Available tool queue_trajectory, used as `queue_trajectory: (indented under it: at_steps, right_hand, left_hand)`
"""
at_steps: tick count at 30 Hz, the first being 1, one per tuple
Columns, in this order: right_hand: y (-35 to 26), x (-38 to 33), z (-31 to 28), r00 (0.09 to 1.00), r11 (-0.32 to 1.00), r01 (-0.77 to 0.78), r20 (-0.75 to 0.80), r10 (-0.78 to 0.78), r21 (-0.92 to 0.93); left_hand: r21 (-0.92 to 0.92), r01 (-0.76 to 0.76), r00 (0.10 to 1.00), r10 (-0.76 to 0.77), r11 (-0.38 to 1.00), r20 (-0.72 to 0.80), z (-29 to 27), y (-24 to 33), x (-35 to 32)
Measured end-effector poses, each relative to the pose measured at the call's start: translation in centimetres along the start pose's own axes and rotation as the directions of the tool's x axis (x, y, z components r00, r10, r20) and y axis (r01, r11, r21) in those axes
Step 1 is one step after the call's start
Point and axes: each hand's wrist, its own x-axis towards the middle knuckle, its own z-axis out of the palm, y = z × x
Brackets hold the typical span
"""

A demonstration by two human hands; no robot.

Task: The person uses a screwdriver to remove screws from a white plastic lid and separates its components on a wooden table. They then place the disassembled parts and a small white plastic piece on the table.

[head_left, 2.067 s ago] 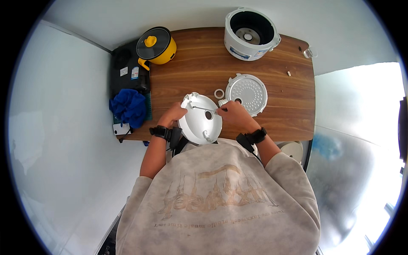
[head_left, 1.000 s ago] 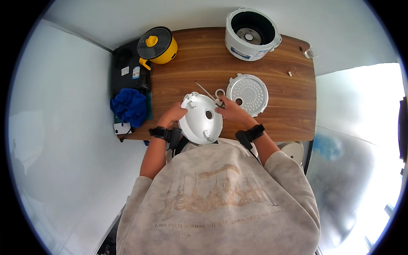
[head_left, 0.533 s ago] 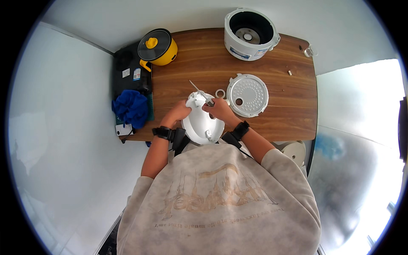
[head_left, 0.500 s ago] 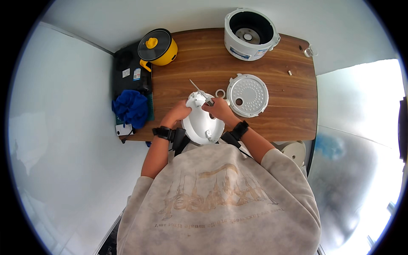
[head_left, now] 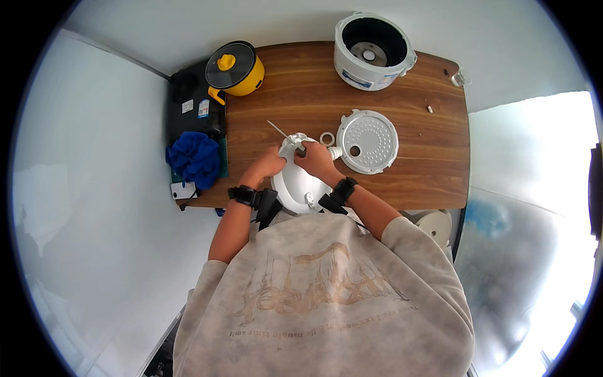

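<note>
A white hollow plastic shell (head_left: 296,183), like a rice cooker's outer lid, lies with its inside facing up at the table's near edge, against my shirt. My left hand (head_left: 268,163) is closed on its far left edge. Over the shell's far end my right hand (head_left: 316,159) grips a screwdriver (head_left: 278,129) by its grey handle. The thin shaft points far left, past the rim. A small white cylindrical part (head_left: 335,152) and a pale ring (head_left: 327,139) lie just right of the shell. Beside them is a round perforated inner lid plate (head_left: 375,141).
A white rice cooker body (head_left: 370,56), without a lid, stands at the back right. At the back left are a yellow pot (head_left: 246,78) with a dark lid, a black case (head_left: 182,116) and a blue cloth (head_left: 193,160). A clear small container (head_left: 459,78) sits at the far right corner.
My right hand has shifted slightly left with the screwdriver, whose tip now reaches farther left. The small white part beside the shell shows more fully. My left hand keeps its hold on the shell.
</note>
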Motion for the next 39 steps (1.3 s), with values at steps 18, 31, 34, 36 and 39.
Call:
queue_trajectory:
  at_steps: [18,31,34,36,39]
  right_hand:
    - [0.8,0.3,-0.5,0.998,0.993,-0.02,0.065,0.012,0.117]
    - [5.8,-1.6,-4.4,0.991,0.987,-0.104,-0.07,0.113,0.121]
    - [6.8,-1.9,-3.9,0.989,0.988,-0.138,-0.052,0.142,0.075]
    - [7.2,-1.8,-3.2,0.987,0.983,-0.161,-0.005,0.162,0.092]
    - [7.0,-1.4,-2.4,0.979,0.965,-0.194,0.095,0.18,0.176]
  left_hand:
    - [-0.101,0.006,1.0,-0.005,0.995,0.014,0.5,-2.4,1.2]
    - [-0.485,0.113,0.993,-0.115,0.867,0.026,-2.0,-9.6,-1.1]
    - [-0.493,0.093,0.993,-0.116,0.865,-0.016,-2.8,-11.8,-1.8]
    - [-0.511,0.095,0.989,-0.138,0.854,-0.048,-3.1,-12.7,-2.4]
    - [-0.541,0.091,0.977,-0.179,0.836,-0.113,-3.2,-13.6,-3.1]
